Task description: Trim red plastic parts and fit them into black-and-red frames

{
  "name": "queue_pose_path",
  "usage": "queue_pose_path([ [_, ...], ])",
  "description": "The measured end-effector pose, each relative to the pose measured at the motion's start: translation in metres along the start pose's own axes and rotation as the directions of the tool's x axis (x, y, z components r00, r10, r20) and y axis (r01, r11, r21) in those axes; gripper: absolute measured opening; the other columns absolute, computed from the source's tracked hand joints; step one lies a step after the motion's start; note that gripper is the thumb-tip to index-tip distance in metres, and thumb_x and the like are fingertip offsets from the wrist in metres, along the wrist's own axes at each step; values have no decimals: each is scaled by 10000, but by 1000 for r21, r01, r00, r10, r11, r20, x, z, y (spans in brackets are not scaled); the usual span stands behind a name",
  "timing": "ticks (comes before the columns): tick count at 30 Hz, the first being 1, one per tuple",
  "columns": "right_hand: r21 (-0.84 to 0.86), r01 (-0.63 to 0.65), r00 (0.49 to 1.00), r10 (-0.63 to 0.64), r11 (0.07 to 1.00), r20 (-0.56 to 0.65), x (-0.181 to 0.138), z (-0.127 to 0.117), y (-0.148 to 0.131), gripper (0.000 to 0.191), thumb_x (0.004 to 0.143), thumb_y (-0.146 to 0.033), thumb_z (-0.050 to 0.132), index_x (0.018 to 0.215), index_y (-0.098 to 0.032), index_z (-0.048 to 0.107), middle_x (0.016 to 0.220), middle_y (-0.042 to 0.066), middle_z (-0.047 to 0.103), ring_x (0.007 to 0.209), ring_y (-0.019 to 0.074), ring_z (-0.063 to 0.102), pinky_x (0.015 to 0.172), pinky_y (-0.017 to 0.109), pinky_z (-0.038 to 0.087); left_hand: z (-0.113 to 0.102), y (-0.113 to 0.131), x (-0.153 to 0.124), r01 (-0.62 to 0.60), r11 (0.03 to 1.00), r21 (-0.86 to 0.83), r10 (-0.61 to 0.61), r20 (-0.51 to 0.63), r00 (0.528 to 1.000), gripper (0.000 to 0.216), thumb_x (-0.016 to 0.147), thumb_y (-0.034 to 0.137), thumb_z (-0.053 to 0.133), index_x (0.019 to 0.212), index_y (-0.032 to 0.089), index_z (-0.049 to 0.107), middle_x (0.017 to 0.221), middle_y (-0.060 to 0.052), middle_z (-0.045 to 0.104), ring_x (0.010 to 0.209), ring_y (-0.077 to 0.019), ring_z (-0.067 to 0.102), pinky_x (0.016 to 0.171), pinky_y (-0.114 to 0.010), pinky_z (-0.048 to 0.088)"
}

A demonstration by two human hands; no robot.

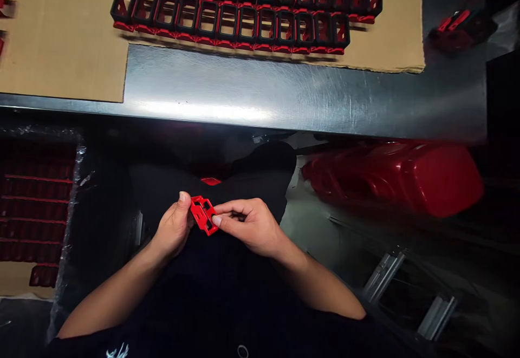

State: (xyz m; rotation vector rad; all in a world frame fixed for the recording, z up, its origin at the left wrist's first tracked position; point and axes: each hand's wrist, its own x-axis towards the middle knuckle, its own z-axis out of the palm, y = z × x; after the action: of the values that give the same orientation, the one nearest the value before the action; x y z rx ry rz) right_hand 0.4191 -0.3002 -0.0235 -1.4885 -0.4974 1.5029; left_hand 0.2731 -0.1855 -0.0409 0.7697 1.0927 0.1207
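A small red plastic frame [200, 215] with rectangular openings is held in front of my body, above my lap. My left hand [175, 227] grips its left side, thumb raised along the upper corner; the other fingers are mostly hidden behind it. On the opposite side, my right hand [247, 225] pinches the frame's right edge between thumb and forefinger. Another bit of red [210, 181] shows just beyond the hands, too little of it visible to name.
Two long rows of black-and-red frames [227, 22] stand on cardboard [385, 49] over a metal table [260, 92]. Loose red and black parts [455, 22] lie at its right end. A large red plastic object [406, 179] is at right; a plastic-lined box [77, 184] of red parts is at left.
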Motion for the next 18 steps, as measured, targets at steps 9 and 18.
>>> queue_pose_path([
  [9, -77, 37, 999, -38, 996, -14, -2, -2, 1, 285, 880, -403, 711, 1084, -229, 808, 901, 32, 801, 823, 227, 736, 681, 288, 553, -4, -3, 4, -44, 998, 42, 45, -37, 998, 815, 569, 907, 630, 832, 138, 698, 601, -22, 667, 554, -173, 620, 602, -297, 518],
  [18, 8, 37, 999, -38, 999, 39, 2, -3, 5, 288, 891, -427, 707, 1051, -213, 816, 890, 42, 802, 861, 236, 746, 788, 334, 577, -25, -18, 6, -178, 976, 129, 164, 111, 980, 741, 818, 829, 446, 916, 145, 712, 680, -45, 651, 641, -188, 604, 647, -304, 497],
])
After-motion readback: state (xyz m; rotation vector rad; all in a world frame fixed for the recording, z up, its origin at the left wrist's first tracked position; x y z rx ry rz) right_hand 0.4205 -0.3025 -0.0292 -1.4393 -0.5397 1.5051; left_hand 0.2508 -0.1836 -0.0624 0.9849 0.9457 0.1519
